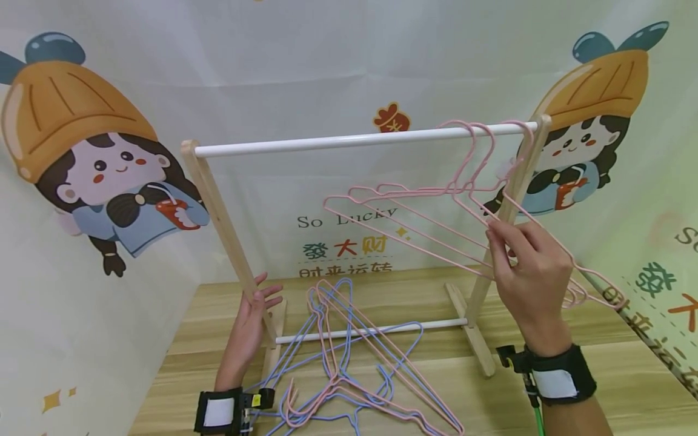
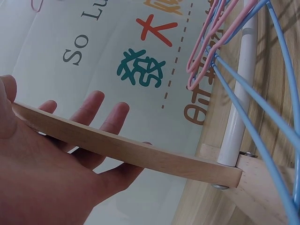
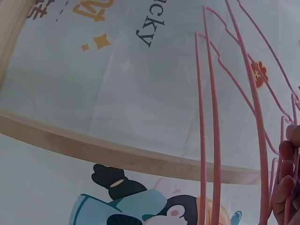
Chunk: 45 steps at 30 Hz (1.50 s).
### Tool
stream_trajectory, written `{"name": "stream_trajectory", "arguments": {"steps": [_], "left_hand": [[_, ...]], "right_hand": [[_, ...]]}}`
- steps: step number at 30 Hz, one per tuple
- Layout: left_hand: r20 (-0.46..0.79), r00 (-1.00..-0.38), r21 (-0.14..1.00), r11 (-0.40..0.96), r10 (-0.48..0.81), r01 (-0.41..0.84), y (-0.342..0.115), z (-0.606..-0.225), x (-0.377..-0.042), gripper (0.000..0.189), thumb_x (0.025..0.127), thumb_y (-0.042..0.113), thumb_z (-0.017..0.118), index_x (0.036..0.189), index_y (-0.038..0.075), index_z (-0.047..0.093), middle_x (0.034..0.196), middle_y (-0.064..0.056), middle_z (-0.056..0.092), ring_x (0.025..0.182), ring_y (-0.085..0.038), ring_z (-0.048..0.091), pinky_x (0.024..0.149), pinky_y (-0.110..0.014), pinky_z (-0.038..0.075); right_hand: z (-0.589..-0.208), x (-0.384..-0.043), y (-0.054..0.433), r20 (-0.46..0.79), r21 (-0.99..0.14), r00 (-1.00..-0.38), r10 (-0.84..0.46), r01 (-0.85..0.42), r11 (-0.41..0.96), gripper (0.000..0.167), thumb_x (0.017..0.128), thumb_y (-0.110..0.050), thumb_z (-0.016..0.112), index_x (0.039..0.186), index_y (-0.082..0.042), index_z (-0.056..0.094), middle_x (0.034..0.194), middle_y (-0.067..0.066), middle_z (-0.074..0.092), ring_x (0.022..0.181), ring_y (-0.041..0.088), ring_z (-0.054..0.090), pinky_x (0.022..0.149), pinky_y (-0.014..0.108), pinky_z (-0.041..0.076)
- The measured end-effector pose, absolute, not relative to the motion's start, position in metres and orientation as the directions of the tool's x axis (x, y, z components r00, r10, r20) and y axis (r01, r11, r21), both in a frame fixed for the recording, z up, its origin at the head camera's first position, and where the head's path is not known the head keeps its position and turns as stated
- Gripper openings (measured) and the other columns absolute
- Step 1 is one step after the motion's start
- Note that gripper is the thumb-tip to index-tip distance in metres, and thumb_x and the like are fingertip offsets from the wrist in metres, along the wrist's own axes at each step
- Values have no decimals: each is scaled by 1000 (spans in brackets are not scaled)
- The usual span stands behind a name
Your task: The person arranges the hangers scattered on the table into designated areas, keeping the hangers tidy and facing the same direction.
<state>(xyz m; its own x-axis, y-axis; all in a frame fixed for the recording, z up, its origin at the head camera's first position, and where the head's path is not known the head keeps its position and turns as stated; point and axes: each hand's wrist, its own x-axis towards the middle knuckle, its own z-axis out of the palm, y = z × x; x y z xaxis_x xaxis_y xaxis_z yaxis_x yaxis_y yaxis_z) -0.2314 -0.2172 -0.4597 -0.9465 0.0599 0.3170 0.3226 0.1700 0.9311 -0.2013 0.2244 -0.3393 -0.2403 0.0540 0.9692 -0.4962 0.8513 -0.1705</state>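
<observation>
My right hand (image 1: 534,266) pinches the wire of a pink hanger at the rack's right end; its curled fingers (image 3: 286,183) show at the edge of the right wrist view. Several pink hangers (image 1: 414,192) are there, their hooks (image 1: 485,136) at the white top bar (image 1: 360,140). With its fingers extended past the wooden left post (image 1: 223,224), my left hand (image 1: 253,321) touches that post. In the left wrist view, the post (image 2: 122,145) crosses between thumb and fingers. Blue hangers (image 1: 376,330) and pink hangers (image 1: 327,387) lie tangled below, some leaning on the lower bar (image 1: 436,325).
The wooden right post (image 1: 509,200) stands on a foot (image 1: 471,333) on the wood-grain table (image 1: 616,375). A printed cloth (image 1: 305,72) with cartoon figures and lettering hangs behind and at both sides. Part of the hanger pile runs beyond the head view's lower edge.
</observation>
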Motion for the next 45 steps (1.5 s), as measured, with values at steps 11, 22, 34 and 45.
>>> {"name": "stream_trajectory", "arguments": {"steps": [11, 22, 34, 45], "left_hand": [[307, -950, 934, 172, 61, 313, -217, -460, -232, 53, 123, 28, 23, 169, 0, 24, 152, -36, 52, 128, -21, 62, 116, -73, 29], [313, -948, 932, 174, 62, 319, -217, -459, -231, 53, 123, 27, 23, 168, -1, 24, 152, -37, 52, 126, -13, 63, 117, -72, 29], [307, -950, 933, 179, 58, 312, -217, -458, -231, 52, 123, 25, 23, 168, -2, 24, 152, -37, 53, 132, -31, 62, 118, -73, 27], [303, -951, 933, 184, 57, 309, -217, -458, -231, 53, 123, 27, 23, 168, -1, 25, 152, -36, 53, 134, -42, 59, 118, -72, 28]], "right_hand": [[-344, -201, 223, 971, -177, -226, 72, -492, 852, 18, 97, -9, 80, 108, 5, 83, 86, 24, 70, 76, 44, 64, 66, 47, 41], [-342, -199, 221, 976, -199, -185, 117, -525, 828, 26, 96, -16, 74, 106, 7, 82, 94, 27, 72, 84, 51, 57, 80, 29, 32], [-341, -197, 218, 979, -190, -165, 119, -536, 822, 27, 96, -16, 73, 106, 7, 82, 96, 28, 72, 85, 51, 55, 82, 29, 30], [-335, -194, 210, 986, -166, -76, 148, -548, 820, 23, 94, -13, 73, 100, 8, 81, 92, 29, 71, 85, 53, 55, 77, 39, 38]]}}
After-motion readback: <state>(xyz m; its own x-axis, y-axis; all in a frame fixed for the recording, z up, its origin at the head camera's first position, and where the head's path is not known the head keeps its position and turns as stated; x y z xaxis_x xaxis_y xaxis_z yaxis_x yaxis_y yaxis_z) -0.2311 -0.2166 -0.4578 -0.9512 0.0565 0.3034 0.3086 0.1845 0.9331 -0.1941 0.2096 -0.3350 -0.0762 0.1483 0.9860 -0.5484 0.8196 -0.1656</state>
